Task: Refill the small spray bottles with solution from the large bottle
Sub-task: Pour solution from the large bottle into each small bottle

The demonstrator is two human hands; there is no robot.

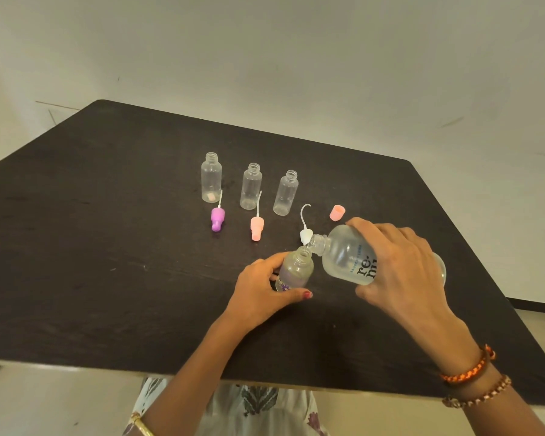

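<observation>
Your right hand [400, 272] grips the large bottle [346, 259], fingers wrapped over its body, thumb underneath at the near side. The bottle is tipped almost flat, uncapped neck pointing left and slightly down, its mouth right at the opening of the small bottle [296, 269]. Your left hand [261, 294] holds that small bottle, thumb across the near side, fingers curled behind it; it stands on the table [107, 247], tilted a little toward the large bottle. It has a purple flower label low on the body. Whether liquid is flowing, can't tell.

Just behind the two mouths lies a white spray top [306, 232] with a curled tube. To its right, a pink cap [337, 213] sits on the table just beyond your right fingers. Further left lie a pink spray top [256, 226] and a purple spray top [217, 218], tubes pointing away from you. Behind them stand three empty bottles [250, 186], clear, uncapped, upright, in a row, slightly apart. Bracelets [472, 372] on your right wrist, a gold bangle [142, 424] on the left.
</observation>
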